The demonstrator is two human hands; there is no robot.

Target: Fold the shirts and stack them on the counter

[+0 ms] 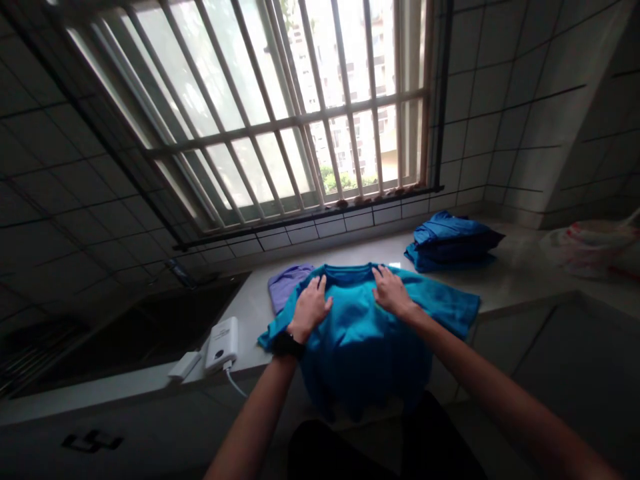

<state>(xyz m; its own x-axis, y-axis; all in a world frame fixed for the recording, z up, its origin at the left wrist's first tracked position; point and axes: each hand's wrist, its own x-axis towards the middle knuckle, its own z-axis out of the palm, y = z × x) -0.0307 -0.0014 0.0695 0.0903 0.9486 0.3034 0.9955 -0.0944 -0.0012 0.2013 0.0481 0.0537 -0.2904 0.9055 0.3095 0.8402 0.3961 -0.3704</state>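
A teal T-shirt lies spread on the pale countertop, its lower part hanging over the front edge. My left hand rests flat on the shirt's left shoulder with fingers stretched out; a dark watch sits on that wrist. My right hand lies flat on the right shoulder near the collar, fingers spread. Neither hand holds anything.
A lilac folded garment peeks out left of the shirt. A stack of folded blue clothes sits behind right. A white device with a cable lies near a dark sink. A plastic bag sits far right. Barred window behind.
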